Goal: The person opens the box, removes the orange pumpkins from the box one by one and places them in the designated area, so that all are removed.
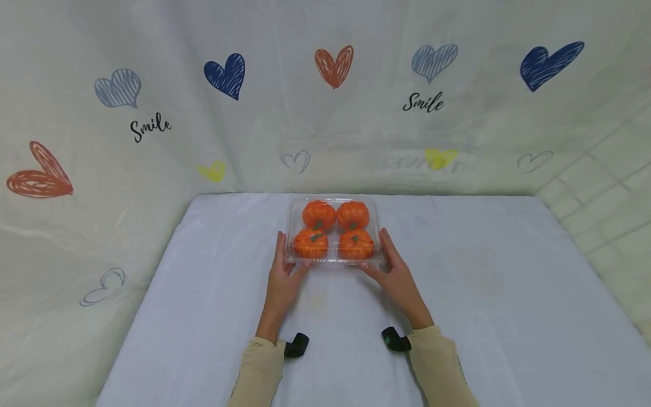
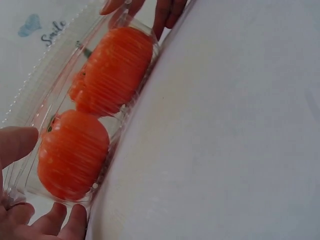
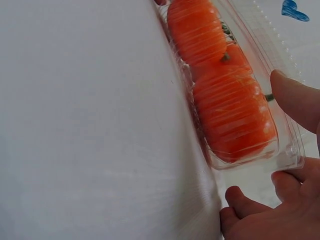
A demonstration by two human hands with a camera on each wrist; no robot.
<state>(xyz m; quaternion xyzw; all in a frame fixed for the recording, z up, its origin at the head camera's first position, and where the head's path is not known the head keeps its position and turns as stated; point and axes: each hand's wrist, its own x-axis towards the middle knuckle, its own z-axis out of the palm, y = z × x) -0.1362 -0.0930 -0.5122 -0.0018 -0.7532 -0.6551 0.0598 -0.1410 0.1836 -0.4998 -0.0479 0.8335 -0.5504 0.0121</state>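
Observation:
A clear plastic clamshell box [image 1: 333,261] sits near the back edge of the table, its lid down over several small orange pumpkins [image 1: 319,215] with green stems. My left hand [image 1: 283,282] grips the box's near left corner, thumb on the front and fingers along the side. At the near right corner my right hand [image 1: 399,282] holds it the same way. In the left wrist view, the left thumb [image 2: 19,145] lies by the lid's rim while the other fingers are at the end wall. The right thumb [image 3: 295,100] overlaps the lid in the right wrist view.
A white cloth covers the table [image 1: 483,294]. Behind it hangs a pale curtain [image 1: 356,124] printed with hearts and "Smile". Beige sleeves [image 1: 259,367] cover the forearms, and a black device [image 1: 296,345] sticks out at each wrist.

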